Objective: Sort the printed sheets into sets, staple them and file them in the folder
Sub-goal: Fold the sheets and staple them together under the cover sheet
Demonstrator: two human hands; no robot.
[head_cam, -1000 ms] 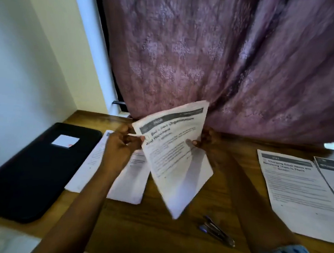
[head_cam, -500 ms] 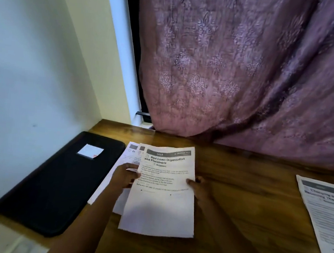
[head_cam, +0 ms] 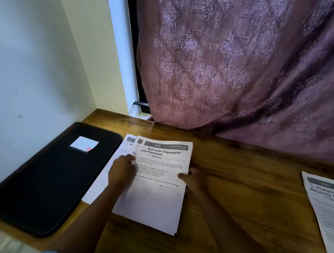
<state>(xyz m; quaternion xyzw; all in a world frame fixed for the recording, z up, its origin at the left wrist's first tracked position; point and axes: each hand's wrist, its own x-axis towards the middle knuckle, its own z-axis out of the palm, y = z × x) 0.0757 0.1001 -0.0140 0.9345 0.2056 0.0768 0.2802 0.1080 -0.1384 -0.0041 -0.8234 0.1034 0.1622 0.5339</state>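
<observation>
Item under inspection: the Bed Linen set (head_cam: 157, 196), lying flat on the table (head_cam: 236, 194), printed face up. Its long axis runs near to far, with the heading at the far end and the near end skewed slightly right. The near corner shows more than one layered edge. I cannot count the sheets from this view.

My hands bracket it at mid-length. My left hand (head_cam: 122, 171) rests on the left margin, fingers (head_cam: 130, 157) extended and pressing the paper down, pointing far and right. My right hand (head_cam: 194, 181) pinches the right edge, thumb on top and fingers curled beneath.

The set overlaps the underlying sheets (head_cam: 98, 188), whose headers show just left of its far corner. Left of those, touching or nearly so, lies the black folder (head_cam: 46, 177), closed, with a sticky note (head_cam: 84, 144) on its cover. More printed sheets (head_cam: 326, 208) lie well apart at the right edge. A curtain (head_cam: 245, 72) hangs behind.

Assessment: the set appears placed but not stapled, and no stapler is in view. The far-left corner, the likely staple point, lies just beyond my left fingertips. The folder is on the left, so my left hand is nearer for both. The right-hand pinch should hold alignment meanwhile.
</observation>
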